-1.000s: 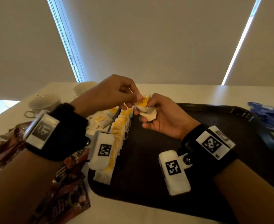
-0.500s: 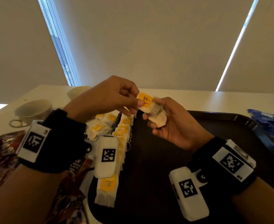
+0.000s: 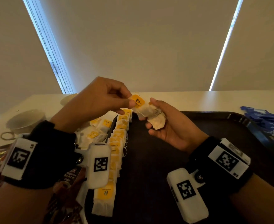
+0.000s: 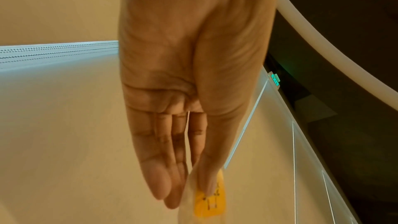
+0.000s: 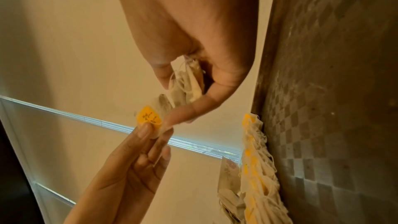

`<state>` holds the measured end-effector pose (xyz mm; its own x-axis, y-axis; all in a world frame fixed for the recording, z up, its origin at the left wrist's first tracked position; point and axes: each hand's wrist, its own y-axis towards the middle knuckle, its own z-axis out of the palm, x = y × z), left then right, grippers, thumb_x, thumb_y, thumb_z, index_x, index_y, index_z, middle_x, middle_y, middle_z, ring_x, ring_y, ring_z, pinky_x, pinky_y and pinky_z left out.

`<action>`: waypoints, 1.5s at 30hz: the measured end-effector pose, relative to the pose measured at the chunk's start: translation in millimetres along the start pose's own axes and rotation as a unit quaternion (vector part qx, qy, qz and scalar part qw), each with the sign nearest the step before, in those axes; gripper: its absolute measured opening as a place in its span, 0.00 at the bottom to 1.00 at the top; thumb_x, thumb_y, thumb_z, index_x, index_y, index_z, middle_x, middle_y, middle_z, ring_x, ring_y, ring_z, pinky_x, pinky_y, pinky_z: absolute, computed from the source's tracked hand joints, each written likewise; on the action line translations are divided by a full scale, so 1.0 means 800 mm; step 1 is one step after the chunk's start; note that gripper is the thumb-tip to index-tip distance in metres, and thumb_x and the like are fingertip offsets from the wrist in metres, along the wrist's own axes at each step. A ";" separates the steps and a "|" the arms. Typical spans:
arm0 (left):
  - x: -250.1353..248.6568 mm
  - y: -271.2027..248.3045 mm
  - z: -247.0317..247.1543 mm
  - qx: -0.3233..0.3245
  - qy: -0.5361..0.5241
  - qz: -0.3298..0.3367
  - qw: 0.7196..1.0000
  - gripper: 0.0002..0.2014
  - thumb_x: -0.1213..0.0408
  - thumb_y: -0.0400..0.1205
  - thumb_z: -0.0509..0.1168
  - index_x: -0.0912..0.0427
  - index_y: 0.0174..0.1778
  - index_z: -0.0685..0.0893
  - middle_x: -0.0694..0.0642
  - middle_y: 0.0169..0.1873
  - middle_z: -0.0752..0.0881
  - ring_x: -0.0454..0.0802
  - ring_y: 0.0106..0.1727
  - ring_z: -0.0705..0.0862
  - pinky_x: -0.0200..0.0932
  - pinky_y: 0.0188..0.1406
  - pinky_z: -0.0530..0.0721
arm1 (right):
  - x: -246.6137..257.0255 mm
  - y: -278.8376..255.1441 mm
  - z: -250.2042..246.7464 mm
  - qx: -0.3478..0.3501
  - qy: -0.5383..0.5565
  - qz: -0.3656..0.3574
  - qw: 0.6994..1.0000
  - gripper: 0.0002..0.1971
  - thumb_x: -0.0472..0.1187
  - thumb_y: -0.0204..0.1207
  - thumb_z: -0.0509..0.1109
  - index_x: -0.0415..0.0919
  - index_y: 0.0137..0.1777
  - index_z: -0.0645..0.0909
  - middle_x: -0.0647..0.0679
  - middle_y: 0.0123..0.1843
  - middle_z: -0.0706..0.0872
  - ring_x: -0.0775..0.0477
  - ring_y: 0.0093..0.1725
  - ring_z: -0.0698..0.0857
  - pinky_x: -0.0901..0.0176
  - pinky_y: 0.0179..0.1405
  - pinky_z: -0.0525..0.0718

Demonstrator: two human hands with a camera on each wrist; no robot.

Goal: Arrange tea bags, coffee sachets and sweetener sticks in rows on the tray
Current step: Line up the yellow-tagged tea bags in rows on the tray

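Cups [image 3: 25, 121] sit at the far left of the table [image 3: 197, 101], one nearer with a ring-shaped handle showing, another behind the left hand [image 3: 97, 101]. Dark coffee sachets [image 3: 68, 180] lie at the left edge, blue sweetener sticks [image 3: 265, 122] are piled off the tray's right side. Loose tea bags [image 3: 99, 126] are heaped just left of the black tray [image 3: 165, 159], and a neat overlapping row of tea bags [image 3: 115, 147] runs along its left edge, partly hidden behind the left wrist camera.

Both hands are up above the tray, close together. The left pinches the yellow-tagged tea bag [image 3: 138, 102] between thumb and forefinger; the right hand [image 3: 168, 125] curls round a small bunch of tea bags [image 3: 155, 120], and that pinched bag is touching the bunch.

Compared with half a second back, the hands have risen a touch and the yellow tag is turned more toward the camera, the bag drawn a bit further out of the bunch. A second ago, both hands were lower, right over the row's far end.
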<state>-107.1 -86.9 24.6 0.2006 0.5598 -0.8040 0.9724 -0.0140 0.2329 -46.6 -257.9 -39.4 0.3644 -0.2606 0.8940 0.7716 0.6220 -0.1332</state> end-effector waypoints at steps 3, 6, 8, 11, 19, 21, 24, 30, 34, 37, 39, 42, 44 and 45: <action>-0.003 -0.003 -0.011 -0.028 0.000 0.012 1.000 0.06 0.70 0.74 0.71 0.68 0.44 0.85 0.61 0.37 0.90 0.50 0.39 0.90 0.39 0.38 0.89 | 0.000 0.001 -0.004 -0.022 0.020 -0.009 1.000 0.17 0.51 0.82 0.61 0.39 0.59 0.80 0.44 0.40 0.86 0.55 0.28 0.81 0.65 0.23 0.83; -0.002 -0.002 -0.025 -0.064 0.029 0.032 0.997 0.06 0.70 0.75 0.70 0.67 0.46 0.85 0.60 0.35 0.90 0.49 0.36 0.90 0.41 0.37 0.89 | 0.003 0.005 -0.009 -0.078 0.044 -0.020 0.996 0.15 0.50 0.81 0.63 0.39 0.57 0.80 0.43 0.39 0.85 0.54 0.27 0.80 0.65 0.23 0.83; 0.003 -0.002 -0.024 -0.071 0.058 0.033 0.995 0.04 0.69 0.76 0.70 0.63 0.46 0.85 0.58 0.35 0.90 0.48 0.35 0.89 0.40 0.36 0.88 | 0.006 0.005 -0.015 -0.120 0.055 -0.023 0.991 0.13 0.49 0.81 0.63 0.39 0.52 0.79 0.42 0.39 0.84 0.54 0.27 0.79 0.65 0.23 0.83; 0.013 0.011 -0.010 -0.035 0.109 0.011 0.993 0.02 0.68 0.77 0.71 0.60 0.44 0.85 0.57 0.35 0.89 0.46 0.34 0.88 0.36 0.32 0.85 | 0.008 0.005 -0.024 -0.170 0.068 -0.025 0.983 0.12 0.48 0.82 0.62 0.39 0.48 0.78 0.42 0.38 0.82 0.53 0.28 0.79 0.64 0.22 0.83; 0.040 0.107 0.014 0.220 0.220 -0.047 0.949 0.03 0.64 0.77 0.72 0.57 0.43 0.86 0.50 0.33 0.88 0.38 0.32 0.82 0.29 0.30 0.78 | 0.009 0.011 -0.032 -0.197 0.083 -0.014 0.977 0.11 0.48 0.83 0.61 0.41 0.47 0.76 0.43 0.37 0.81 0.52 0.28 0.78 0.64 0.21 0.82; 0.051 0.125 0.023 0.254 0.240 -0.057 0.935 0.03 0.63 0.76 0.73 0.57 0.43 0.86 0.54 0.33 0.88 0.38 0.31 0.81 0.27 0.29 0.76 | 0.010 0.010 -0.034 -0.195 0.084 -0.010 0.977 0.11 0.48 0.83 0.61 0.41 0.47 0.77 0.43 0.37 0.81 0.52 0.28 0.78 0.63 0.21 0.83; 0.067 0.146 0.033 0.257 0.290 -0.058 0.920 0.03 0.63 0.76 0.73 0.57 0.42 0.86 0.52 0.33 0.87 0.38 0.32 0.81 0.29 0.33 0.76 | 0.011 0.009 -0.038 -0.192 0.088 -0.007 0.977 0.11 0.48 0.83 0.60 0.41 0.48 0.77 0.43 0.37 0.81 0.52 0.28 0.78 0.63 0.23 0.84; 0.098 0.165 0.042 0.204 0.392 -0.039 0.896 0.04 0.60 0.77 0.72 0.52 0.43 0.84 0.48 0.41 0.84 0.46 0.45 0.81 0.33 0.37 0.73 | 0.014 0.011 -0.044 -0.194 0.090 -0.004 0.977 0.12 0.49 0.83 0.61 0.40 0.50 0.77 0.42 0.38 0.81 0.52 0.28 0.79 0.64 0.23 0.84; 0.102 0.167 0.041 0.198 0.379 -0.051 0.903 0.05 0.60 0.77 0.72 0.52 0.45 0.83 0.48 0.41 0.83 0.45 0.44 0.80 0.33 0.35 0.72 | 0.013 0.011 -0.044 -0.186 0.084 0.006 0.979 0.12 0.49 0.82 0.62 0.40 0.51 0.77 0.42 0.39 0.82 0.52 0.29 0.80 0.64 0.23 0.84; 0.098 0.166 0.039 0.188 0.370 -0.044 0.909 0.05 0.60 0.78 0.71 0.53 0.48 0.85 0.50 0.44 0.85 0.43 0.43 0.81 0.32 0.35 0.71 | 0.012 0.010 -0.039 -0.161 0.062 0.017 0.985 0.12 0.49 0.82 0.63 0.40 0.49 0.79 0.42 0.40 0.83 0.52 0.30 0.80 0.64 0.24 0.84; 0.088 0.162 0.033 0.162 0.362 -0.033 0.917 0.08 0.59 0.78 0.70 0.55 0.51 0.86 0.50 0.46 0.85 0.40 0.43 0.80 0.32 0.35 0.71 | 0.012 0.009 -0.037 -0.141 0.050 0.028 0.988 0.13 0.47 0.81 0.63 0.37 0.55 0.80 0.41 0.42 0.84 0.52 0.31 0.80 0.64 0.25 0.84; 0.057 0.146 0.021 0.104 0.297 -0.009 0.949 0.08 0.56 0.80 0.68 0.55 0.47 0.87 0.47 0.39 0.87 0.37 0.37 0.82 0.29 0.31 0.74 | 0.013 0.007 -0.034 -0.117 0.051 0.022 0.992 0.14 0.43 0.80 0.64 0.36 0.60 0.79 0.39 0.47 0.83 0.52 0.32 0.80 0.64 0.25 0.84; 0.033 0.127 0.016 0.102 0.230 -0.009 0.968 0.11 0.52 0.80 0.66 0.55 0.42 0.88 0.49 0.34 0.89 0.37 0.32 0.83 0.29 0.27 0.77 | 0.014 0.006 -0.030 -0.094 0.057 -0.002 0.994 0.12 0.41 0.81 0.64 0.37 0.61 0.79 0.39 0.50 0.83 0.52 0.33 0.81 0.65 0.27 0.84; 0.022 0.116 0.016 0.117 0.207 -0.019 0.971 0.14 0.49 0.79 0.65 0.55 0.40 0.88 0.49 0.33 0.89 0.37 0.31 0.83 0.30 0.25 0.78 | 0.015 0.005 -0.028 -0.079 0.053 -0.018 0.995 0.12 0.40 0.81 0.64 0.38 0.62 0.78 0.40 0.50 0.83 0.53 0.33 0.82 0.65 0.27 0.84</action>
<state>-11.3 -88.9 24.7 0.1454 0.8485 -0.5089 0.9884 -0.1475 0.0365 -27.5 -275.5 -38.7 0.3814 -0.3634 0.8500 0.8549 0.4885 -0.1748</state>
